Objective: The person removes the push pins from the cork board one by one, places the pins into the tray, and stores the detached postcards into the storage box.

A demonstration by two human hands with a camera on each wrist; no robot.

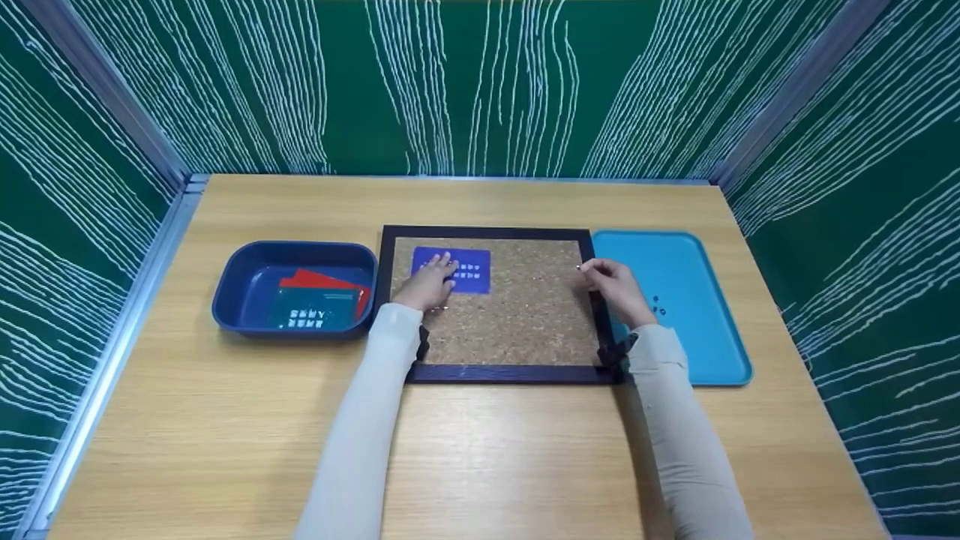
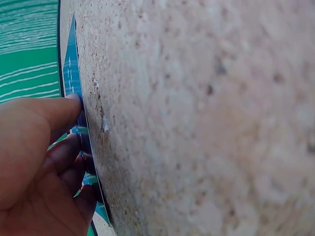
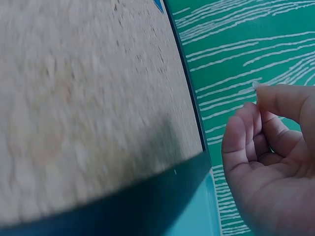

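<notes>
A blue-purple card (image 1: 475, 279) with white lettering lies on the upper left of a dark-framed cork board (image 1: 525, 322). My left hand (image 1: 426, 288) rests on this card, fingers spread, pressing it to the cork. Close up in the left wrist view, the thumb and fingertips touch the card (image 2: 72, 59), which stands out slightly from the cork. Over the board's right edge, my right hand (image 1: 619, 291) pinches a tiny shiny thumbtack (image 3: 255, 85) between thumb and index finger. Its other fingers are curled loosely in the right wrist view.
Left of the board stands a dark blue bin (image 1: 240, 292) containing a green card (image 1: 311, 306) and red cards (image 1: 322, 279). A light blue tray (image 1: 705, 330) lies on the right with several small tacks (image 1: 658, 306) on it. Green walls with white lines enclose the wooden table (image 1: 510, 450).
</notes>
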